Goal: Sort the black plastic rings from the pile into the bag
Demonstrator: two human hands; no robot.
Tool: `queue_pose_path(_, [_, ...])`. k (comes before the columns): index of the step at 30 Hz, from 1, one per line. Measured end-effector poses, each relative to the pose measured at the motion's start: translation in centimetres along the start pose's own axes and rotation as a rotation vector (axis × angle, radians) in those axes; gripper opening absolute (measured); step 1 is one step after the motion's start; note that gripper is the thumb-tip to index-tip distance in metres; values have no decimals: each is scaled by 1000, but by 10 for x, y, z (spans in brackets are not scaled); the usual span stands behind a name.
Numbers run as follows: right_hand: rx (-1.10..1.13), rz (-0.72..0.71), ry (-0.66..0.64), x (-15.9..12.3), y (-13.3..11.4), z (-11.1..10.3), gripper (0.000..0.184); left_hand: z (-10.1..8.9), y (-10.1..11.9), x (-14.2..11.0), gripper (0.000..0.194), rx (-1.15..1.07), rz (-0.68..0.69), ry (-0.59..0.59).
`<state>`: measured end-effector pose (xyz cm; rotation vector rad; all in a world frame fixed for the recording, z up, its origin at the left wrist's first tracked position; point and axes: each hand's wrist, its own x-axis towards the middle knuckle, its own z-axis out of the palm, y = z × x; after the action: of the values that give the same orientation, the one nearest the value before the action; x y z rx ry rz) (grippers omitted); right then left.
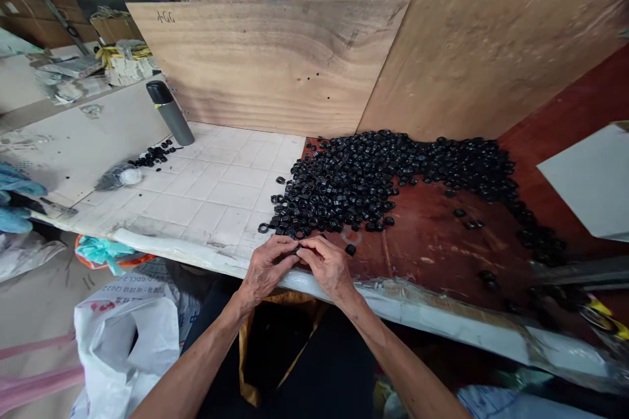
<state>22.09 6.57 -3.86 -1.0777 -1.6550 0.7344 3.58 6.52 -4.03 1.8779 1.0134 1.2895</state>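
A large heap of small black rings lies on the red-brown table top, spreading to the right along the plywood back wall. My left hand and my right hand meet at the table's front edge, just below the heap. Their fingertips are pinched together on a small black ring held between them. A single loose ring lies just right of my right hand's fingers.
Plywood boards wall off the back and right. A grey flask with a black cap stands at the left on a tiled sheet, near a smaller cluster of rings. A white sack sits below the table; a white sheet lies at the right.
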Motion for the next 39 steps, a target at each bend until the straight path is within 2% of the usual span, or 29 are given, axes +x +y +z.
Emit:
queue_pose_path(3, [-42,11,1,-2,2,3,13,1,1,1,25,-5,50,30])
queue_pose_path(7, [-172,-62,4,-1,0,4,24,1,2,3,22,27,55,10])
queue_pose_path(12, [-97,77,-59,4,-5,0,28,0,4,4,21,17,19,-6])
queue_pose_path(16, [-177,34,16,4,-5,2,41,1,7,5,19,18,-6,-19])
queue_pose_path(18, [-171,35,45,3,-6,3,36,1,8,5,19,14,-27,-42])
queue_pose_path(21, [-16,85,27,-1,-10,0,19,2,4,4,22,-41,-68,-27])
queue_pose_path(24, [86,112,-33,-3,-13,-3,21,2,0,2,25,-90,-87,21])
queue_pose_path(26, [30,101,-41,-2,-12,-3,18,1,-1,1,25,-81,-65,19])
queue_pose_path(27, [-27,82,-32,-1,-10,-2,20,1,0,1,25,-73,-49,9])
queue_pose_path(31, [-223,21,15,1,-7,3,46,0,5,2,23,-58,-19,-17])
queue_pose_path(33, [-196,51,25,0,-8,2,41,-1,6,2,23,-57,-35,-5])
queue_pose_path(36, [-96,76,-25,-2,-14,-1,31,-1,5,2,24,-70,-56,22])
queue_pose_path(39, [-98,59,-38,-2,-19,-5,42,-1,2,1,24,-80,-61,36])
